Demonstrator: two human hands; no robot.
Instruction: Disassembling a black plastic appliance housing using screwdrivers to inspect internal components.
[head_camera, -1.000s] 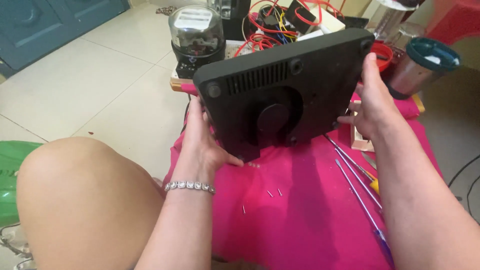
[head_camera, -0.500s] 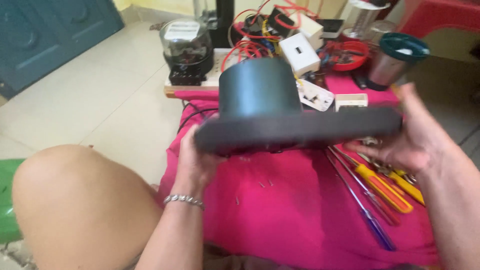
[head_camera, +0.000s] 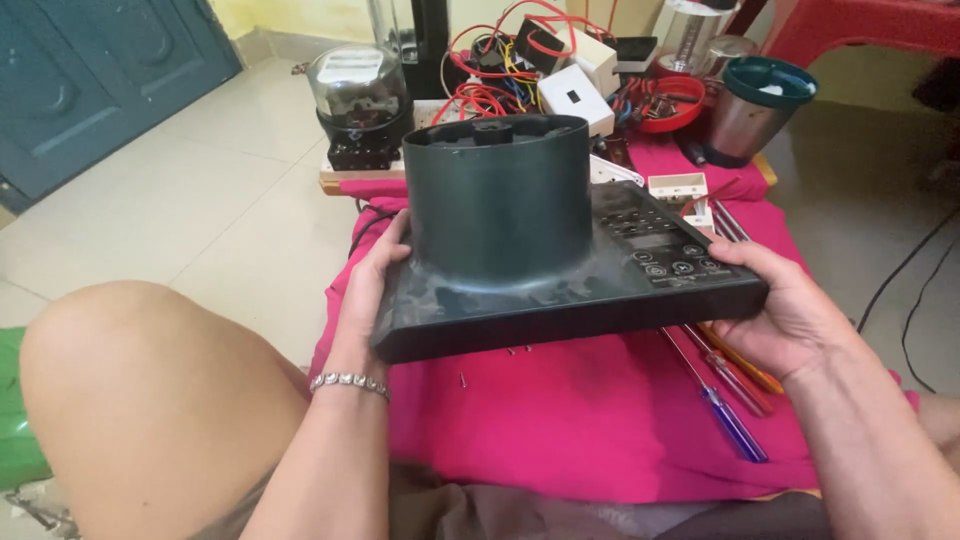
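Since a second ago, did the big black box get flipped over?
Yes. The black appliance has turned over above the pink cloth: its vented underside faced the camera then, its cylinder top and buttons face up now.

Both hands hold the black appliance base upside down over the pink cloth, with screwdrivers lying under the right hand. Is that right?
Not quite. The head view shows the black appliance base right side up, its control panel and round collar facing upward. The left hand and right hand do hold it over the pink cloth, screwdrivers below the right.

Matt black plastic appliance base (head_camera: 560, 300) over pink cloth (head_camera: 590, 420).
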